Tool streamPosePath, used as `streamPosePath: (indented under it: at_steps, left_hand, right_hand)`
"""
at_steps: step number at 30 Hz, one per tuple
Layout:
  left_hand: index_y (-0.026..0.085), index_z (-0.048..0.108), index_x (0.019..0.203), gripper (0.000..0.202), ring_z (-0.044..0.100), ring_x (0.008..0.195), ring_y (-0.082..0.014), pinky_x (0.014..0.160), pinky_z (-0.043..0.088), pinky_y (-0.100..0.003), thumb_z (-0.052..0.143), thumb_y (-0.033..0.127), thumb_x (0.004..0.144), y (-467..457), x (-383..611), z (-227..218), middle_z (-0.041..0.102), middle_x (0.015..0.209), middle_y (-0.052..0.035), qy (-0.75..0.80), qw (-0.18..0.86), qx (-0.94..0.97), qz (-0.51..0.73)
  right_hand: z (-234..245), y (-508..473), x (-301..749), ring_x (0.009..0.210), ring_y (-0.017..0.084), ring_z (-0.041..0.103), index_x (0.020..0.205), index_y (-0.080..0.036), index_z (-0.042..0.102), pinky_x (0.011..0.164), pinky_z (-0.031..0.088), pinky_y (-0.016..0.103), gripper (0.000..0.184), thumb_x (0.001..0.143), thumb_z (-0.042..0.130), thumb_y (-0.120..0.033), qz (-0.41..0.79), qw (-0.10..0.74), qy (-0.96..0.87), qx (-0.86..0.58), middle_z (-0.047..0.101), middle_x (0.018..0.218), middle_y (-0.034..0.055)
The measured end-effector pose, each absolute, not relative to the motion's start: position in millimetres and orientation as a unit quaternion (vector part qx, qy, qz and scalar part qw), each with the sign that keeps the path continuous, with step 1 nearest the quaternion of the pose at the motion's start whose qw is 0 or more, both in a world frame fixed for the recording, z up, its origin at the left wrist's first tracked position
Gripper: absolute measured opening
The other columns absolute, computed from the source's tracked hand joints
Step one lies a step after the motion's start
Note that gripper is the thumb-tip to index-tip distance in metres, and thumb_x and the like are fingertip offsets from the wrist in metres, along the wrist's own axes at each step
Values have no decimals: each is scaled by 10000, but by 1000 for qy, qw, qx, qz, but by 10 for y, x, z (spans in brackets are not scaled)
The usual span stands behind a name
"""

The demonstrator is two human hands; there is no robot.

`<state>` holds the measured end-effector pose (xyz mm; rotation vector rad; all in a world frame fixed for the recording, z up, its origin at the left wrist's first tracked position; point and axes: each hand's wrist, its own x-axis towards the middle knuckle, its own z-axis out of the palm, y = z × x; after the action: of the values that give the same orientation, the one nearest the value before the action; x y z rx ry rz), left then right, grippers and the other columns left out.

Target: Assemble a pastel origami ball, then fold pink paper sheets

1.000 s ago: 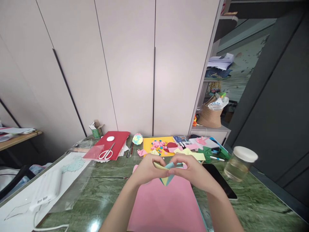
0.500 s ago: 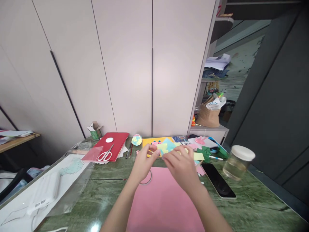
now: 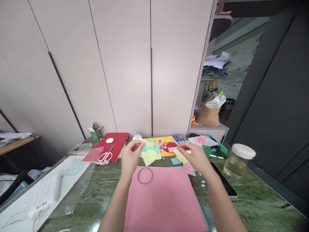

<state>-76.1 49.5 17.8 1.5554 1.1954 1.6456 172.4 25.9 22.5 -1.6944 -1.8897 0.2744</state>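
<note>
My left hand [image 3: 130,158] pinches a cluster of yellow and light-blue paper pieces [image 3: 150,154] between thumb and fingers, held above the far edge of a pink sheet [image 3: 164,199]. Over to the right, my right hand [image 3: 196,157] is closed on a small yellow paper piece [image 3: 180,156]. A thin ring [image 3: 138,176] lies on the pink sheet, below the left hand's paper. Small pink and blue paper scraps [image 3: 177,160] rest on the table close to the right hand. Behind the left hand's paper, a round yellow-blue paper piece [image 3: 137,137] is partly hidden.
White-handled scissors [image 3: 105,156] and a white disc [image 3: 109,140] lie on a red folder [image 3: 118,141]. A lidded jar of liquid [image 3: 238,164] stands at the right, near a phone [image 3: 225,185] partly covered by my right forearm. A white power bank [image 3: 48,190] sits at left.
My hands, close together at the paper before, have moved apart. The left went left with the yellow and blue cluster; the right went right with a yellow piece. The ring is now fully uncovered.
</note>
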Motion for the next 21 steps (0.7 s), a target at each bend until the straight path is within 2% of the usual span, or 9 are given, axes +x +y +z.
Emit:
streamPosePath:
  at_steps: [3,6,11,14,17,21]
  left_hand:
    - [151,647,799,199,630,803,-187,743,493,-290,624,340,741,419,-769,239,684,826,-60,441,279,587,618]
    - [161,649,794,181,635,793,-184,745,497,-294,622,334,748,334,-731,282,689,826,-55,428,287,599,613]
    - [176,639,871,157,634,800,-171,761,486,-290,613,283,759,214,-662,335,686,843,-45,418,301,611,601]
    - [192,589,961,200,636,786,-158,757,476,-282,599,258,772,165,-618,352,678,805,-23,407,318,618,593]
    - [197,554,974,206,634,762,-149,737,472,-275,591,249,779,145,-572,344,674,789,-15,395,334,626,583]
    - [201,594,967,188,625,777,-151,736,467,-269,582,238,783,151,-518,310,666,805,-18,396,311,645,575]
  right_hand:
    - [28,518,2246,908,201,580,966,-124,614,817,451,380,286,900,442,-343,116,213,-632,-736,632,979,117]
    - [-246,679,2565,959,184,575,1140,-166,530,806,492,393,317,872,519,-334,150,140,-572,-794,559,1145,76]
    - [-687,835,2706,971,186,570,1149,-170,528,815,490,395,318,875,516,-331,187,74,-504,-840,551,1164,82]
    - [-897,940,2711,972,191,572,1155,-159,522,811,491,400,335,869,526,-332,198,52,-473,-857,552,1157,83]
    - [-1028,1016,2710,972,193,572,1154,-151,522,811,491,399,341,865,531,-332,199,47,-455,-867,553,1154,87]
    - [-1022,1003,2743,967,190,574,1151,-156,525,806,493,393,334,867,530,-331,180,70,-455,-869,555,1151,84]
